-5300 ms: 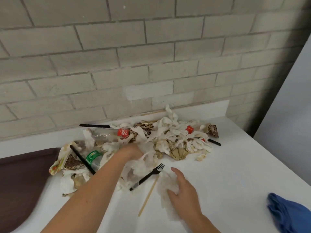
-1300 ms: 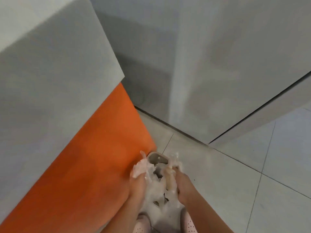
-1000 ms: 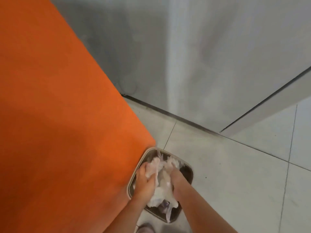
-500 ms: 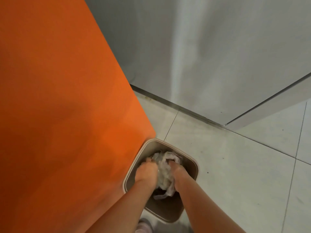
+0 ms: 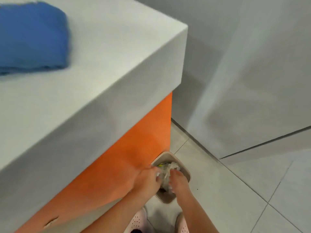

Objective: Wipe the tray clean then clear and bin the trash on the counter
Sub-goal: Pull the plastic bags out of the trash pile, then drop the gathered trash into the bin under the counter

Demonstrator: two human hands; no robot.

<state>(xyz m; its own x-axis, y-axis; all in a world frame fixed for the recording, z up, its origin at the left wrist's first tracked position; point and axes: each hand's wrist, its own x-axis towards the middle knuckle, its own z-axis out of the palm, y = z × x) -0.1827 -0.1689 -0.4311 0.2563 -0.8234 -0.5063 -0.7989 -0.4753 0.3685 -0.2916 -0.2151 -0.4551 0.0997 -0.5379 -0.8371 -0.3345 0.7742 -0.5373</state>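
Both hands at the bin (image 5: 170,155), paper trash pinned between them.
I see my left hand (image 5: 146,181) and right hand (image 5: 178,183) curling their fingers into the crumpled paper trash (image 5: 165,171), holding it just inside the bin's rim. The bin touches the orange panel (image 5: 134,148). Up and left of the bin, a blue cloth (image 5: 32,37) lies on the counter (image 5: 109,64).
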